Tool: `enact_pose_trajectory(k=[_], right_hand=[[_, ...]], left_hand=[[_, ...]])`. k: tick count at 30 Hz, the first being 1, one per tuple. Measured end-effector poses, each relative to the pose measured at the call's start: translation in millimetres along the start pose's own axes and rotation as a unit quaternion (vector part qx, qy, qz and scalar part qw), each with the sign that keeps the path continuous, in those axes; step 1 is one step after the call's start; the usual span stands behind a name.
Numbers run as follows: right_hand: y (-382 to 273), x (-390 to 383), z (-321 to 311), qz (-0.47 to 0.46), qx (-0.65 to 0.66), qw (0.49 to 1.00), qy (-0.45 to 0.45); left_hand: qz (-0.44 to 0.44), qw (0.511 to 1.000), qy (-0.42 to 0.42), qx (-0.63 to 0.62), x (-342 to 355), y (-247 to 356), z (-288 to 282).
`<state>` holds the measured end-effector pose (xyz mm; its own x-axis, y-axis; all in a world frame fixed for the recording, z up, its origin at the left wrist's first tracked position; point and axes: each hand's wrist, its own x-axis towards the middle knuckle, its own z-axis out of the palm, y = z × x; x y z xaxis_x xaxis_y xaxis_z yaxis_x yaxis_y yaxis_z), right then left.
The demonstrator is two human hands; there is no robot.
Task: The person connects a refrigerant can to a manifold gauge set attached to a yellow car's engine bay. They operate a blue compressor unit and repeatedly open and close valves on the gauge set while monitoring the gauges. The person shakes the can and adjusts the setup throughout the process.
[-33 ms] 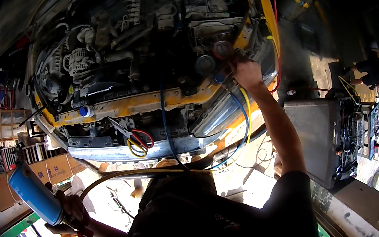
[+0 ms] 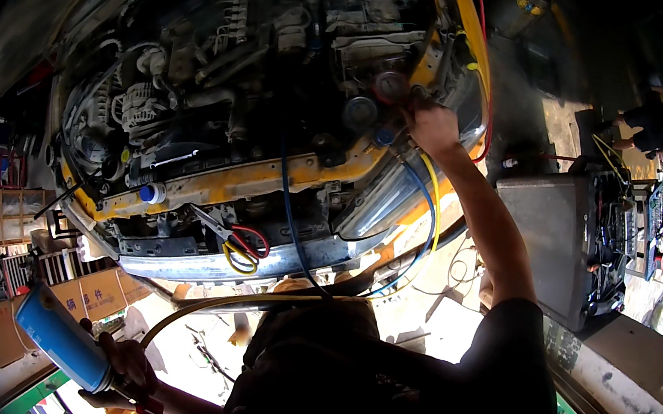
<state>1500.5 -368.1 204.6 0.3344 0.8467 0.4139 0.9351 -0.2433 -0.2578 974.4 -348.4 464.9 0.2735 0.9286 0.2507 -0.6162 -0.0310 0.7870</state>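
Note:
At the lower left my left hand (image 2: 128,366) is closed round the end of a blue can (image 2: 63,338), which lies tilted with its base up and to the left. A red part (image 2: 150,409) shows below the fingers. From beside this hand a yellow hose (image 2: 203,308) runs to the right across my body. My right hand (image 2: 433,128) is closed at the right side of a manifold gauge set (image 2: 389,86) with two round dials, over the engine bay; its fingertips are partly hidden. Blue hose (image 2: 288,209) and yellow hose lengths hang below the gauges.
The open engine bay (image 2: 195,81) has a yellow front crossmember (image 2: 249,181). On it sit a small blue-capped bottle (image 2: 151,193) and scissors (image 2: 242,249) with red and yellow handles. A grey tool cabinet (image 2: 539,240) stands at right, cardboard boxes (image 2: 96,295) at left. People are at far right.

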Motion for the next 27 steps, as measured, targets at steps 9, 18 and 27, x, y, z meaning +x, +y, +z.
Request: enact_pose_trajectory(k=[9, 18, 27], right_hand=[[4, -1, 2, -0.005, 0.005, 1.0, -0.011], [4, -2, -1, 0.015, 0.016, 0.999, -0.029], [2, -4, -5, 0.014, -0.006, 0.998, -0.067]], left_hand=[[-0.01, 0.998, -0.051, 0.022, -2, 3, -2], [0.014, 0.998, -0.064, 0.014, -13, 0, -15], [-0.005, 0.998, -0.044, -0.041, -10, 3, -7]])
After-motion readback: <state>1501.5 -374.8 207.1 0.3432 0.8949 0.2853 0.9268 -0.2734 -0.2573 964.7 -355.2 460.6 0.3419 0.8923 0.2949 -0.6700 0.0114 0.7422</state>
